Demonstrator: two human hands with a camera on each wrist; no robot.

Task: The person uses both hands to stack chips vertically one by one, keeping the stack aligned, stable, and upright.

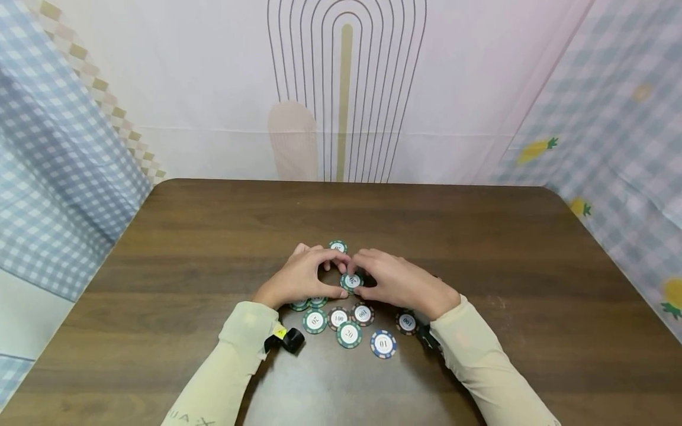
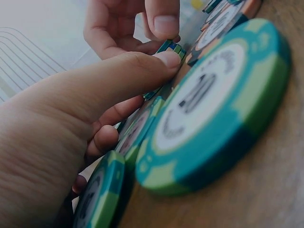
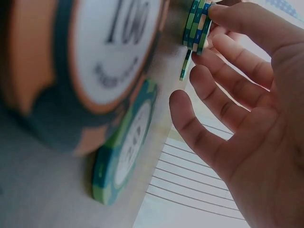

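The left hand [image 1: 298, 275] and right hand [image 1: 396, 281] had fingers curled partway, pinching a chip stack [image 1: 351, 281] between them from opposite sides. A green chip [image 1: 338, 245] lay just beyond the fingers; a blue chip [image 1: 383, 344] lay nearer the person. The desk [image 1: 506, 248] spread wide either side, its far edge well beyond the fingers.

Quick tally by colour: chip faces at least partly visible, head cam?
Green chips: 6
Dark chips: 3
Blue chips: 1
Total: 10
Not counted: hidden chips and lower layers of the stack.
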